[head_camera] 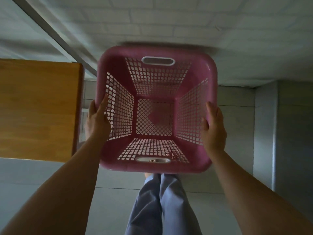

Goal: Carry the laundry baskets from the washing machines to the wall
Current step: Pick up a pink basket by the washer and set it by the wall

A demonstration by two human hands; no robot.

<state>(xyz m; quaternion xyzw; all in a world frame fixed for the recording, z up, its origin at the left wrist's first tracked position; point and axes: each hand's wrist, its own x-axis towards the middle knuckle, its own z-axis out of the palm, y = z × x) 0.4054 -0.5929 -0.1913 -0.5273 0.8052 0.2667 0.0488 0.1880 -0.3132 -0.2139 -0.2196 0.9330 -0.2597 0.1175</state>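
Pink laundry basket (155, 109): perforated plastic, empty, open top facing the camera, held in front of the person above the tiled floor (118, 200). Far rim sits right at the white brick wall (169, 22); a dark shadow falls on the wall just behind it, so contact or near-contact, cannot tell which.

Left hand (97, 122) is clamped on the basket's left rim, fingers wrapped over the edge. Right hand (214, 126) grips the right rim the same way, thumb on top. Both white handle slots (158, 61) at front and back are unused.

Judged step: set-down at the wall. To do it well:
- keep both rims level while lowering, since a side grip lets the basket tip forward;
- bend the knees, as the legs (162, 209) are directly under the near rim and block a straight drop;
- land the base flat, then slide it flush to the wall;
- keep clear of the wooden tabletop (39, 107) just to the left;
- let go only once the base rests on the floor.

No washing machines in view.
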